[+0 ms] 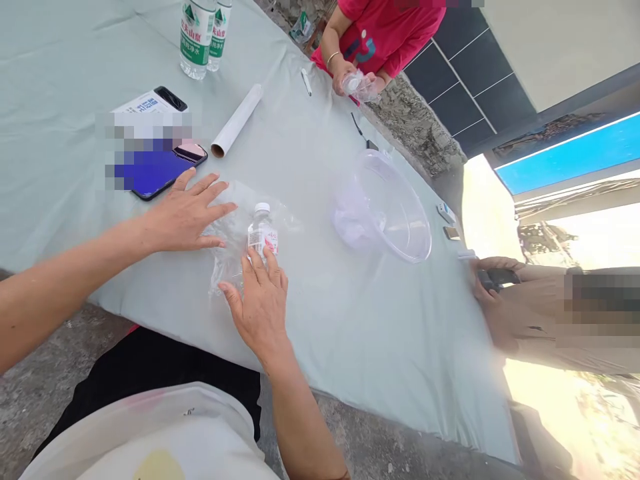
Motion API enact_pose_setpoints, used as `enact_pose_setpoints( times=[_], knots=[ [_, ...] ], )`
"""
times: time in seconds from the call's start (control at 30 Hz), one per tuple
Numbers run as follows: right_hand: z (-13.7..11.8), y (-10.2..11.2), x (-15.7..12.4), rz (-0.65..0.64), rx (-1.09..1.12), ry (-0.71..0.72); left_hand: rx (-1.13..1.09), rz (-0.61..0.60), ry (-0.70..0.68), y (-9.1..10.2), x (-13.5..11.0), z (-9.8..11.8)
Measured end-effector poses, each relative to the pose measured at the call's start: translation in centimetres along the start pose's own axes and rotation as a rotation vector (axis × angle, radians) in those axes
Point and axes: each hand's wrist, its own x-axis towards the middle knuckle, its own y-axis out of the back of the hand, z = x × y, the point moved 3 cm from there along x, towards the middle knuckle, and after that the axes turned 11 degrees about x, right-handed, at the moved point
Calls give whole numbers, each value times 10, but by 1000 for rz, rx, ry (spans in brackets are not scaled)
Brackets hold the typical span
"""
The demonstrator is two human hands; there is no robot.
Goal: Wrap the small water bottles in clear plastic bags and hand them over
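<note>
On the pale green tablecloth (345,313) a small clear bottle (263,233) with a white cap and a pink and white label lies on a sheet of clear plastic film (227,267). My right hand (263,300) is at the bottle's lower end, fingers apart, the fingertips at or on its label. Spread flat over the left part of the film, my left hand (187,213) has its fingers stretched out and holds nothing. Part of the film is hidden beneath my hands.
A white roll (239,121), a phone (165,170) and two water bottles (196,40) stand or lie beyond my left hand. A clear plastic basin (400,207) sits to the right. Across the table, a person's hands (345,77) hold a film-wrapped bottle; another person (530,307) stands at right.
</note>
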Motion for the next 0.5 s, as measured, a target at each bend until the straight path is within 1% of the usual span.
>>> enact_pose_setpoints(
  times=[0.07,0.13,0.23,0.3,0.33,0.4,0.47,0.5],
  knots=[
    [-12,-3,0,-38,26,44,8,-19,-40,3,-11,11],
    [-21,-4,1,-70,53,72,32,-68,-65,1,-22,15],
    [-27,0,3,-101,93,79,54,-96,-7,1,-35,7],
    [-27,4,4,-108,116,70,48,-66,44,9,-39,2],
    [-25,6,5,-110,124,68,42,-39,57,15,-38,4],
    [-23,7,5,-122,136,76,3,35,51,31,-32,17],
    [-20,2,3,-136,137,78,-97,85,0,45,-20,44],
    [-19,-2,1,-131,137,66,-177,74,-40,49,-12,62]
  ],
)
